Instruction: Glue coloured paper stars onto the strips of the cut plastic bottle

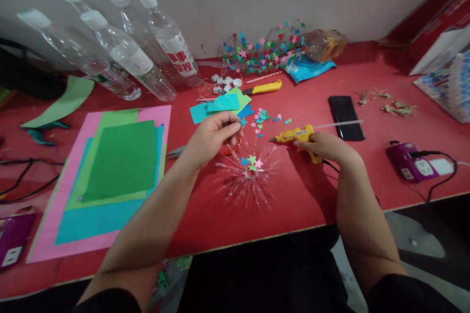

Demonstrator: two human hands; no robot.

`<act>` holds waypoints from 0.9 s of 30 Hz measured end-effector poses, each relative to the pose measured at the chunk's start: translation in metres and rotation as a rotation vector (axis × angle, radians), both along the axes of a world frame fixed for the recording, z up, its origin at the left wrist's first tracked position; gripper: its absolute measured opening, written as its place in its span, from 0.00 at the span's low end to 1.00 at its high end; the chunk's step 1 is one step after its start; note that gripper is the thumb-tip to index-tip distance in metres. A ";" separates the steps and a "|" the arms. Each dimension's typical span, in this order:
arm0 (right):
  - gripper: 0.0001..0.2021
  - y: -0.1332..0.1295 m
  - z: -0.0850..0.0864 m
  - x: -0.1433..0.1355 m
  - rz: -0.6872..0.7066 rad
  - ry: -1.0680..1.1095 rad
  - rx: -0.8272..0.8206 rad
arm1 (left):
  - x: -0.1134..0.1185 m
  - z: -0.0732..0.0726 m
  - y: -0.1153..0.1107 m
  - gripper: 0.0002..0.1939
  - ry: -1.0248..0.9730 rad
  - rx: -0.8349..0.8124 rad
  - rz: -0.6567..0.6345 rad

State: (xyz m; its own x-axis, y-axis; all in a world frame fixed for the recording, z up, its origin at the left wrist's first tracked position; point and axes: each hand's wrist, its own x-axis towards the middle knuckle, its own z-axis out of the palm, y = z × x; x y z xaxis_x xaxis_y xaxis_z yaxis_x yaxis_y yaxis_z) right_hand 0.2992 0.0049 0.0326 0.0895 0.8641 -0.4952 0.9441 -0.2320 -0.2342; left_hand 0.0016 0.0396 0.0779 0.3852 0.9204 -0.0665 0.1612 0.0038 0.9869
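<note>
Between the thumb and forefinger of my left hand (pixel 219 136) is a small blue paper star (pixel 243 122). My right hand (pixel 325 147) is closed around the handle of a yellow hot glue gun (pixel 295 134), whose nozzle points left and whose clear glue stick juts out behind. In front of me on the red table lies a clear plastic piece cut into many radiating strips (pixel 253 190). Several blue, green and pink stars (pixel 252 160) sit at its centre. Loose paper stars (pixel 261 117) are scattered just beyond. Orange-handled scissors (pixel 176 152) lie partly hidden under my left hand.
Coloured paper sheets (pixel 121 161) are stacked at left, with plastic bottles (pixel 176 49) behind. A yellow utility knife (pixel 267 87) and a star-covered bottle (pixel 262 51) lie toward the wall. A phone (pixel 347 118) and purple power adapter (pixel 411 161) are at right.
</note>
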 end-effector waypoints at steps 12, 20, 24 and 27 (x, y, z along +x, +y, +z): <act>0.07 -0.016 0.054 -0.071 0.379 0.666 0.836 | 0.007 0.020 -0.008 0.03 -0.013 -0.181 -0.262; 0.04 -0.004 0.054 -0.092 0.432 1.024 0.791 | 0.005 0.030 -0.008 0.05 -0.009 -0.275 -0.324; 0.03 -0.004 0.053 -0.093 0.437 1.104 0.776 | 0.003 0.030 -0.009 0.04 -0.067 -0.358 -0.340; 0.03 -0.004 0.052 -0.095 0.438 1.134 0.781 | 0.005 0.029 -0.008 0.05 -0.077 -0.388 -0.347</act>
State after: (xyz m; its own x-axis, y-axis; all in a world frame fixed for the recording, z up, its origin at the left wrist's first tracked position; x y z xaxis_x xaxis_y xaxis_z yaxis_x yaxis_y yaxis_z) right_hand 0.2038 0.0010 0.0842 -0.3622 0.7964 0.4843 0.1277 0.5571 -0.8206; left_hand 0.0062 0.0312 0.1065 0.6804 0.6508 -0.3370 0.1454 0.3308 0.9324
